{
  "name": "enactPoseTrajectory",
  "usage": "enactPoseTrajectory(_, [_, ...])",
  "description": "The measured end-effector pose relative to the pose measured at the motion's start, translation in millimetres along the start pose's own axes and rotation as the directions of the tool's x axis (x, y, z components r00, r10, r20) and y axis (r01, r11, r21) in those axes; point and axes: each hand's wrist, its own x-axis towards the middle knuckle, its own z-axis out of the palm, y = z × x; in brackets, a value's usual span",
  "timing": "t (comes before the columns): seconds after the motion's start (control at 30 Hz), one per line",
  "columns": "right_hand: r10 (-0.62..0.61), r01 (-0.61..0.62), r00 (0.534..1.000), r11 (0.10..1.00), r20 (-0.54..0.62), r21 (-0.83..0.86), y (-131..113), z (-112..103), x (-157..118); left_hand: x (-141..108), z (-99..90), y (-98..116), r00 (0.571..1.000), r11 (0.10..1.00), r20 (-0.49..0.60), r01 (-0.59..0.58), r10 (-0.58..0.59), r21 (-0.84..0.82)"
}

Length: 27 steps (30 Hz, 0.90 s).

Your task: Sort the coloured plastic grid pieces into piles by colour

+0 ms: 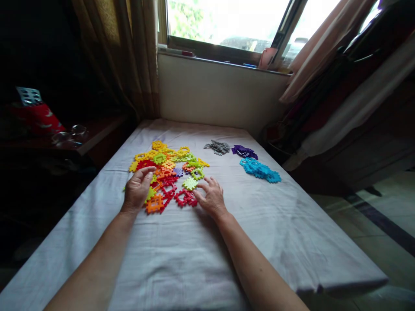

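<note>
A mixed heap of red, orange, yellow and green plastic pieces lies on the cloth-covered table. My left hand is over the heap's left edge, its fingers curled together; what they hold, if anything, is hidden. Beside the heap's right edge, my right hand has its fingers apart, near a light green piece and red pieces. Farther back are separate piles: grey, purple and light blue.
Behind the table is a low wall under a window. Curtains hang at the left, and clothes hang at the right. A dark side table at the left holds a red patterned item and clear round objects.
</note>
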Motion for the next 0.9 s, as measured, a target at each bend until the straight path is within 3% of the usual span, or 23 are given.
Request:
enactPoseTrajectory(0.13, [-0.056,0.058,0.997,0.997,0.055,-0.045,-5.2,-4.5,-15.0,-0.1,-25.4,-15.4,1.000,0.957,-0.009,0.014,-0.012,0.289])
enactPoseTrajectory(0.23, [-0.066,0.076,0.992,0.993,0.108,-0.090,-3.0,-8.5,-19.1,-1.7,-36.9,-18.4,0.998,0.886,0.002,-0.059,0.065,0.459])
enactPoseTrajectory(0.37, [-0.097,0.112,0.985,0.989,0.140,-0.099,-1.8,-12.6,-19.3,-4.9,-40.8,-21.7,0.981,0.821,0.061,-0.188,0.184,0.539])
enactPoseTrajectory(0.5, [-0.121,0.139,0.984,0.981,0.132,-0.137,3.2,-18.3,-16.2,-11.4,-37.4,-28.3,0.962,0.771,0.231,-0.255,0.143,0.584])
enactPoseTrajectory(0.7, [0.051,-0.044,0.998,0.976,0.030,-0.211,34.9,-33.9,-5.9,-20.7,-33.5,-30.9,0.916,0.616,0.402,-0.312,-0.008,0.723])
enactPoseTrajectory(0.9, [0.306,-0.316,0.949,0.900,-0.080,-0.300,61.3,-41.0,1.6,-23.1,-34.1,-25.6,0.904,0.574,0.425,-0.323,-0.048,0.753])
